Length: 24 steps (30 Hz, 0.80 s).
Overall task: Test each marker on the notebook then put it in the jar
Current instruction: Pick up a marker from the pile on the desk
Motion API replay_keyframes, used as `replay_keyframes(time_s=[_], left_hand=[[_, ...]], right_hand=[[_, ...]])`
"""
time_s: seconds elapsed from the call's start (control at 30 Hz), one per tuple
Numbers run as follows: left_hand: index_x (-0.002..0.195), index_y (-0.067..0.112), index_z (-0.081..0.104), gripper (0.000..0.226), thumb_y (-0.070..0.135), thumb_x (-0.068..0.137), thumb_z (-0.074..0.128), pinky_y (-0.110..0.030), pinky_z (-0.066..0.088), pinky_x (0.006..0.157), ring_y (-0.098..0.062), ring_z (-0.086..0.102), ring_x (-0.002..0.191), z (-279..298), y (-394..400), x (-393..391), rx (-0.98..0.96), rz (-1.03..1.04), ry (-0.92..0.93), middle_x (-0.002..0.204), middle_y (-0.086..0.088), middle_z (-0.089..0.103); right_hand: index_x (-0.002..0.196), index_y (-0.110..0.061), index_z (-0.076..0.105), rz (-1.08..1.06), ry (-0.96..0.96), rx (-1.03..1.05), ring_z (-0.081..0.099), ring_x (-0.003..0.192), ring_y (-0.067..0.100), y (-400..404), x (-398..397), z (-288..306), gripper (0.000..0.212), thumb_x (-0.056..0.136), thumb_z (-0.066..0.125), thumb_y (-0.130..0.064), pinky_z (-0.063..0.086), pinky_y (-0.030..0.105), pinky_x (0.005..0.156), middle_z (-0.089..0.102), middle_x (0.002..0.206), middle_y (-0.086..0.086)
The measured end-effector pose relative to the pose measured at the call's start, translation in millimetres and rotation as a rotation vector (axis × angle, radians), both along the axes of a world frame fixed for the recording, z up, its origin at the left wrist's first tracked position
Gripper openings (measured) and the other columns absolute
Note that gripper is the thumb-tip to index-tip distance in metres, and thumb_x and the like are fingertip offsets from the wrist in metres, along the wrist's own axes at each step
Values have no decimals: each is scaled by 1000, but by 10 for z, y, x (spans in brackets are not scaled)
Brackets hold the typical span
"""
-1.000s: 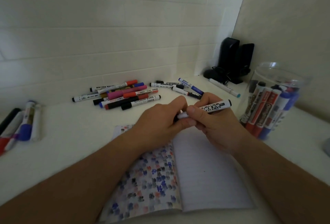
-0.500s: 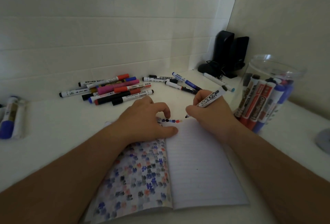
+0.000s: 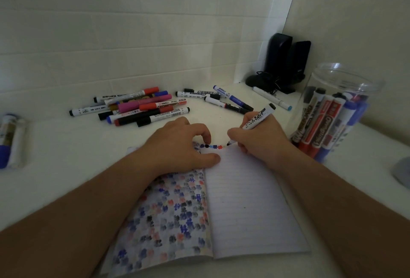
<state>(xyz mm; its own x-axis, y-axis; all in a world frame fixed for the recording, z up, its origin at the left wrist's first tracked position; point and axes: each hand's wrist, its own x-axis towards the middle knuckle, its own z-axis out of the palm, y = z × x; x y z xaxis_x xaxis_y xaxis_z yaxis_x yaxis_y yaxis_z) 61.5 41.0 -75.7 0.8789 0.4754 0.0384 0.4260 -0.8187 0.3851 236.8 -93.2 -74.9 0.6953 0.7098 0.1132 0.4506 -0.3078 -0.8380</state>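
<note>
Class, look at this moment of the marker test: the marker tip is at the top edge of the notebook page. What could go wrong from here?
1. The marker tip sits at the very top edge of the notebook, beside the row of test marks; a stroke could slip onto the white table.
2. The right hand works close to the jar; a careless move might knock it.
3. No cap is visible; it may be in the left hand, and could get lost.

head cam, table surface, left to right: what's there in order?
Markers at the left edge → loose marker pile → left hand pressing the notebook → right hand writing with a marker → jar of markers → grey object at the right edge.
</note>
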Motion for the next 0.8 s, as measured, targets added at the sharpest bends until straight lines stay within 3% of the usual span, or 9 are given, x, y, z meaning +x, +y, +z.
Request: replay_keyframes(time_s=[0.2,0.3,0.43,0.63,0.8], left_hand=[[107,53,54,46,82,72,65,-38,49,91,-10,50,103,-1,-3,5,-5,2,5,105,15,45],[107,53,54,46,81,72,65,-38,49,91,-10,50,102,-2,-2,9,-7,4,6,104,15,45],[107,53,54,47,82,72,65,-37,49,89,-9,50,100,-16,6,3,-3,4,-4,104,15,45],[107,53,54,45,81,73,65,-36,48,89,-9,50,100,-16,-2,4,-1,3,-5,104,16,45],[107,53,54,46,82,72,64,-37,49,90,-9,50,101,-7,-3,3,-6,7,1,105,16,45]], right_hand=[[73,-6,58,3,-91,-44,50,54,17,7,-35,0,22,75,75,-19,46,36,55,57,61,10],[71,-12,50,-9,-94,-41,46,56,17,7,-30,-7,24,75,74,-18,41,35,54,49,62,4],[72,-13,52,-5,-34,-20,50,48,12,-5,-16,-7,23,78,74,-15,46,28,51,55,61,5],[74,0,56,34,-61,-20,49,56,18,-16,-29,-24,27,77,77,-18,44,35,56,54,63,9],[72,-13,49,10,-95,-29,43,59,16,10,-35,-27,25,76,74,-18,40,33,55,46,63,3]])
